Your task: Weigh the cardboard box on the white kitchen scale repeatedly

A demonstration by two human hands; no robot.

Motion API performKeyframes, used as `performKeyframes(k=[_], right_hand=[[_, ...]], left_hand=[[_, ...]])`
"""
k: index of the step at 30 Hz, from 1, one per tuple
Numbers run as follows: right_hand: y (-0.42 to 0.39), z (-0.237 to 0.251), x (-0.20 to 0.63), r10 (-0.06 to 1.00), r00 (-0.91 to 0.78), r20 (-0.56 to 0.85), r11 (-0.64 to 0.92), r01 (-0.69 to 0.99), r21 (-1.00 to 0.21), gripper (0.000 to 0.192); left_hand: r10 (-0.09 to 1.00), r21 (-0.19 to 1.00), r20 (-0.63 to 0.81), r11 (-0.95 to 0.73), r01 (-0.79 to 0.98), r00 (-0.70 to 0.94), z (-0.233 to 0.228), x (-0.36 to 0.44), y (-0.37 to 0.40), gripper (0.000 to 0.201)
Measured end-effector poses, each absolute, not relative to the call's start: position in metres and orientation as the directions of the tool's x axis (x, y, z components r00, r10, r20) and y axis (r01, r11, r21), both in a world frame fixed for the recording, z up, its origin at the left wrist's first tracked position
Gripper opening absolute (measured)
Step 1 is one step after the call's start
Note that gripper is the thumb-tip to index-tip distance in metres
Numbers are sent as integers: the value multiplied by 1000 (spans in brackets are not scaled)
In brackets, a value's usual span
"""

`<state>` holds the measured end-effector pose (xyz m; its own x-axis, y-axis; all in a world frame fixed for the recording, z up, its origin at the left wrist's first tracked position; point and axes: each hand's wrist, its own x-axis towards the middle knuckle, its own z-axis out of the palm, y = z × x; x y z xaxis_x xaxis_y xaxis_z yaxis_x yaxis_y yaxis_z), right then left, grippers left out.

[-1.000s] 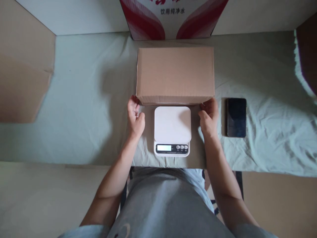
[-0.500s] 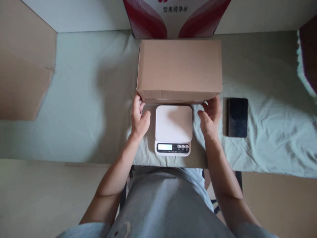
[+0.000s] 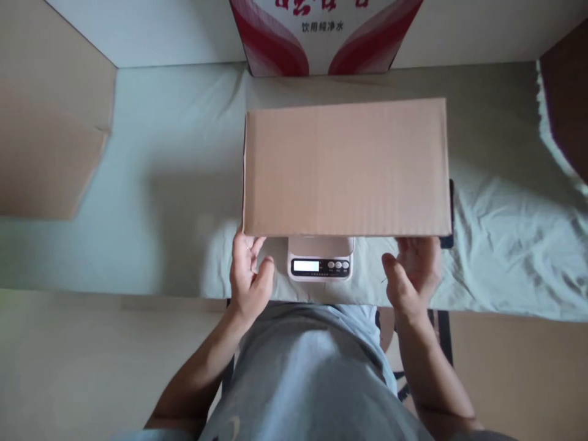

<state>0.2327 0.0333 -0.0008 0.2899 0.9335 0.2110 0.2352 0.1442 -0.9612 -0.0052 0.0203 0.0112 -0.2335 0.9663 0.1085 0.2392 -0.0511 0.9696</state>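
A closed brown cardboard box (image 3: 345, 168) is held up over the table, its near edge above a white kitchen scale (image 3: 321, 248). My left hand (image 3: 250, 272) supports the box from below at its near left corner, thumb apart from the other fingers. At the near right part, my right hand (image 3: 413, 272) holds it the same way, with fingertips hidden underneath. The box covers most of the scale's platform; the lit display and round buttons still show at the front. I cannot make out any digits.
Behind stands a red and white carton (image 3: 316, 55) with Chinese print. A dark phone (image 3: 449, 240) is mostly hidden by the box's right end. Large cardboard pieces (image 3: 50, 135) stand at left and a brown one (image 3: 569, 98) at right. A pale green cloth (image 3: 184, 263) covers the table.
Both hands have raised the box and brought it nearer to me, so that it now overlaps the scale and the phone in view. My hands are farther apart.
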Motion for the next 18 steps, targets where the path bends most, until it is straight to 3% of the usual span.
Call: performKeyframes(k=[5, 11, 18], right_hand=[[7, -13, 236, 963, 216, 160, 106, 245, -964, 37], [-2, -31, 234, 957, 250, 146, 81, 251, -965, 40], [0, -51, 243, 950, 301, 77, 15, 204, -979, 50]], left_hand=[[958, 969, 71, 0, 245, -277, 8, -8, -1, 49], [964, 974, 59, 1, 225, -261, -6, -8, -10, 50], [960, 977, 72, -13, 214, -271, -22, -15, -11, 70]])
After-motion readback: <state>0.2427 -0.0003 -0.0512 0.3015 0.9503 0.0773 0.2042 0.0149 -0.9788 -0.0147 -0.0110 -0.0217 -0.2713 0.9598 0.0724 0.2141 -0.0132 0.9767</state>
